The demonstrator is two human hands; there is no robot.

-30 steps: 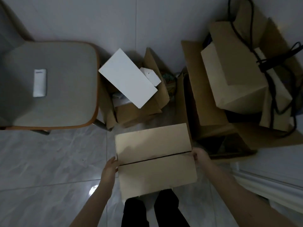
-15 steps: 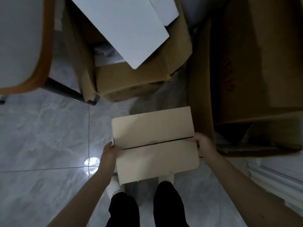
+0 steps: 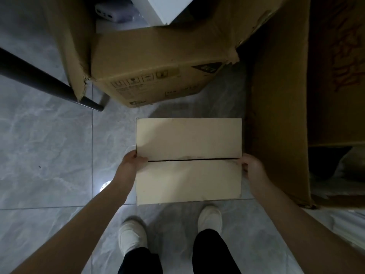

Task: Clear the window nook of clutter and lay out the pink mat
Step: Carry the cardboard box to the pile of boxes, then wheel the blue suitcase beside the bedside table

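A closed tan cardboard box with a dark seam across its top sits low over the grey tiled floor, just ahead of my white shoes. My left hand grips its left side at the seam, thumb on top. My right hand grips its right side the same way. Whether the box rests on the floor or hangs just above it cannot be told. The pink mat is not in view.
An open brown carton holding white items stands right behind the box. A tall brown carton rises at the right. A black chair leg slants in from the left. Grey tiles stretch to the left.
My view has dropped lower and closer to the floor. The box, held in both hands, has come down toward the tiles between the cartons; the chair seat has left the view.
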